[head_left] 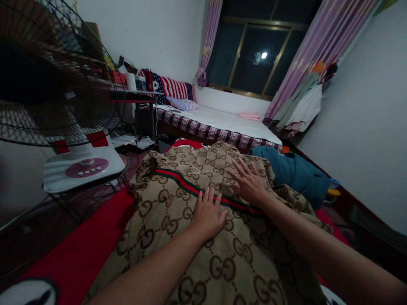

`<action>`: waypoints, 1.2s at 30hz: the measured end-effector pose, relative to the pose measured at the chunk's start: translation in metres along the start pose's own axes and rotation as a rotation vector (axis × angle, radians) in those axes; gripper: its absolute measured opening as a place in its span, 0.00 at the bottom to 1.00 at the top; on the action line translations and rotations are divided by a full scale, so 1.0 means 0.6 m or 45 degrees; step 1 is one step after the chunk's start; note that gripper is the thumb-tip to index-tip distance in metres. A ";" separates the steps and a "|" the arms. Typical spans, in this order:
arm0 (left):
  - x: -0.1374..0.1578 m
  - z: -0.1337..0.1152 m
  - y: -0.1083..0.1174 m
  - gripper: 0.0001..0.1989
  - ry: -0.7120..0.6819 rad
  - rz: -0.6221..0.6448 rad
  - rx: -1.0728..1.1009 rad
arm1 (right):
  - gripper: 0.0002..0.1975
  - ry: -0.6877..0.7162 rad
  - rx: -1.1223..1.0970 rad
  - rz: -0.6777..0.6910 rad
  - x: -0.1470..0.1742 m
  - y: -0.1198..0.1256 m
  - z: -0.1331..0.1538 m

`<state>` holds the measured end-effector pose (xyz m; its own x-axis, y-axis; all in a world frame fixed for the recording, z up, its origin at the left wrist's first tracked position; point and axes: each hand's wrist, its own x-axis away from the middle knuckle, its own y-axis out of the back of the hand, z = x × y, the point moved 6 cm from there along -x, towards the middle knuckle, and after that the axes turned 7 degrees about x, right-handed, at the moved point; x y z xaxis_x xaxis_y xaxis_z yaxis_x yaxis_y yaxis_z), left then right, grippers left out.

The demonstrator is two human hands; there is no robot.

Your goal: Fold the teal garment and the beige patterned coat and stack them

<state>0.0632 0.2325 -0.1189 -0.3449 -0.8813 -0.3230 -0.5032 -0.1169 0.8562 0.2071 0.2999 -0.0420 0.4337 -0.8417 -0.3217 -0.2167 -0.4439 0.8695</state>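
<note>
A tan garment (165,199) with a brown letter pattern and a green-red stripe (187,185) lies spread in front of me, slightly wrinkled. My left hand (208,215) rests palm down on its middle, fingers stretched out across the stripe. Farther right, my right hand (247,181) lies on the cloth above the stripe with its fingers spread. Neither hand grips anything. Under the garment is a red cover (92,237), showing along both sides. Bunched folds of the tan cloth lie at the right, next to a teal piece of cloth (295,173).
On the left a large fan (85,167) stands close by, its cage reaching into view. Behind it is a cluttered desk (136,95). A bed (216,116) with pillows runs below the window (254,59). Clothes (305,106) hang by the right wall.
</note>
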 end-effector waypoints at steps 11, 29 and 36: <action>-0.001 0.003 -0.002 0.31 -0.015 0.035 0.010 | 0.25 -0.343 -0.168 0.679 0.029 -0.089 -0.037; -0.064 0.018 0.050 0.26 -0.018 -0.083 -0.125 | 0.28 -0.741 -0.199 0.418 0.130 -0.038 0.109; -0.101 0.115 0.040 0.32 0.258 0.029 -0.211 | 0.27 -0.801 -0.140 0.223 0.138 -0.028 0.122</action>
<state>0.0173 0.3149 -0.1070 -0.1803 -0.9565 -0.2295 -0.3548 -0.1544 0.9221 0.1826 0.2151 -0.1110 -0.2004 -0.9324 -0.3009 -0.1327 -0.2784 0.9512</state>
